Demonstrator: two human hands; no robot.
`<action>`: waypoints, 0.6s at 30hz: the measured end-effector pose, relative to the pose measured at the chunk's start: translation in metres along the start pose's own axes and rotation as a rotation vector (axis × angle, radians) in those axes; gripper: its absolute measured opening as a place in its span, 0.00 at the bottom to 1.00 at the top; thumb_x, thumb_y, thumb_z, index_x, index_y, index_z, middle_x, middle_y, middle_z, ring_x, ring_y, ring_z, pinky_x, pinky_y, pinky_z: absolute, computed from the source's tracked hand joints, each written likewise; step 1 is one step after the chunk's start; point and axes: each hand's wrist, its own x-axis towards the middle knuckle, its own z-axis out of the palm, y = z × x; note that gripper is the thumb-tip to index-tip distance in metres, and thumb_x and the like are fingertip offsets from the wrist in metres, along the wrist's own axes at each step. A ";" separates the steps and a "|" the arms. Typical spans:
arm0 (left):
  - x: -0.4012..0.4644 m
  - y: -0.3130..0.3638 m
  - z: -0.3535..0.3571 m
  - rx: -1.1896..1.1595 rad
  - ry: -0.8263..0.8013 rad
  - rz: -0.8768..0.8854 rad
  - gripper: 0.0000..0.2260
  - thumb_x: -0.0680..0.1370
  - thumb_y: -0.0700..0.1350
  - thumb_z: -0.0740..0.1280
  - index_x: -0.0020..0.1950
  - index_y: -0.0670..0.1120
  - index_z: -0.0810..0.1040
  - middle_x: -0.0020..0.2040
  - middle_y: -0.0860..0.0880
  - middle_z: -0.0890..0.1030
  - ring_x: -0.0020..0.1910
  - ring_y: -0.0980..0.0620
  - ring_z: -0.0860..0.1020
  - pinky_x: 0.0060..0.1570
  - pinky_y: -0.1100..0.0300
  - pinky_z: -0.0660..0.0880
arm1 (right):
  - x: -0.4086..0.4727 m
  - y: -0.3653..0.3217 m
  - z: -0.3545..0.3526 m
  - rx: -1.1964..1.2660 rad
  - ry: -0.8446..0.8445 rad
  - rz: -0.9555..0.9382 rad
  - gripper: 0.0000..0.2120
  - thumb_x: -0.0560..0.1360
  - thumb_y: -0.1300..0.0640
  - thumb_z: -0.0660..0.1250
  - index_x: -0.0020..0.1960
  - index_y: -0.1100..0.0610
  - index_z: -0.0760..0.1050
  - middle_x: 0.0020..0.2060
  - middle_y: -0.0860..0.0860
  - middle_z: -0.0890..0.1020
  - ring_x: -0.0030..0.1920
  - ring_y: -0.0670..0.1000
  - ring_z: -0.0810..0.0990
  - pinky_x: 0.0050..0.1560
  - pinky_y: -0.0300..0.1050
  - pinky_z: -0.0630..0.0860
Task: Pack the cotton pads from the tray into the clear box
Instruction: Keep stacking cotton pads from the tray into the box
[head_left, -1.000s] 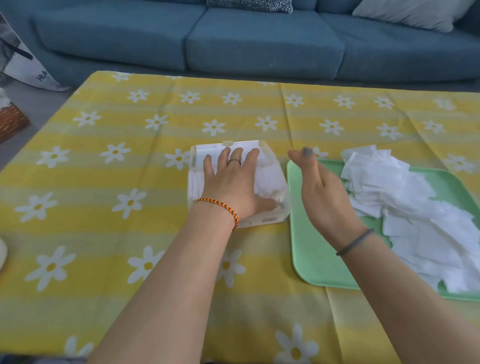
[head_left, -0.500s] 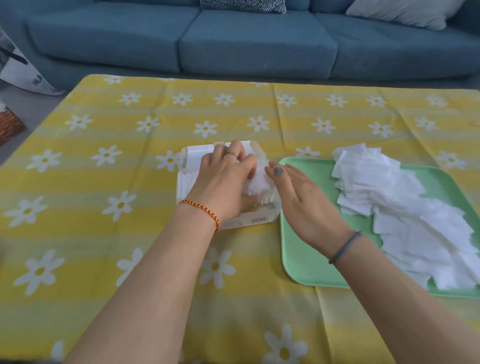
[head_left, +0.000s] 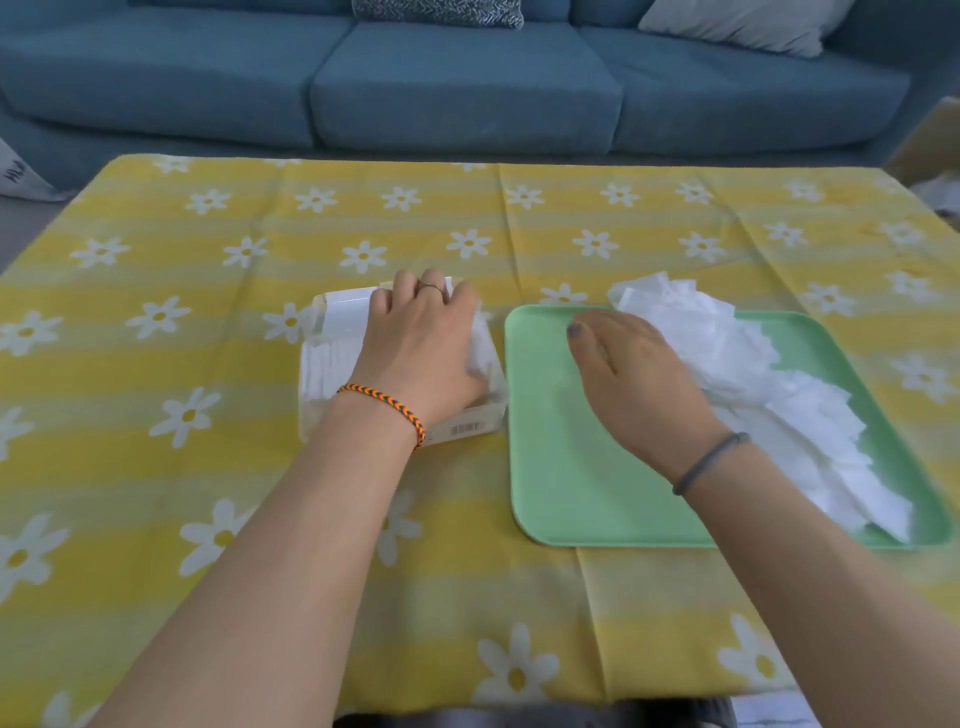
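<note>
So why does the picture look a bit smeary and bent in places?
Head view: the right hand is motion-blurred over the cotton pads; the wide lens bows the tablecloth edges; the light is soft and even, with no glare on the clear box.

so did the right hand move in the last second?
Yes. The right hand went from hovering beside the clear box rightward over the green tray, onto the cotton pads.

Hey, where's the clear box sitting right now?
In the head view, the clear box sits on the yellow daisy tablecloth, just left of the green tray, with the left hand resting in it.
</note>
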 end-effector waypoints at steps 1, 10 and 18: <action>0.001 0.006 -0.003 -0.024 0.030 0.029 0.18 0.71 0.52 0.72 0.52 0.49 0.66 0.55 0.47 0.71 0.59 0.42 0.67 0.54 0.51 0.63 | -0.001 0.010 -0.004 -0.077 0.001 0.031 0.19 0.80 0.51 0.54 0.49 0.62 0.78 0.49 0.58 0.81 0.55 0.62 0.76 0.57 0.55 0.71; 0.003 0.071 0.008 -0.175 0.033 0.213 0.12 0.74 0.45 0.68 0.57 0.48 0.74 0.55 0.48 0.73 0.59 0.43 0.68 0.54 0.51 0.64 | -0.015 0.064 -0.044 -0.495 -0.241 0.112 0.19 0.81 0.47 0.56 0.68 0.48 0.74 0.78 0.47 0.61 0.79 0.56 0.49 0.76 0.53 0.51; 0.011 0.099 0.026 -0.349 -0.092 0.163 0.25 0.77 0.49 0.70 0.72 0.46 0.70 0.68 0.45 0.74 0.68 0.42 0.69 0.67 0.49 0.67 | -0.012 0.079 -0.048 -0.365 -0.116 0.045 0.20 0.78 0.48 0.57 0.63 0.53 0.78 0.69 0.49 0.75 0.71 0.54 0.68 0.72 0.51 0.59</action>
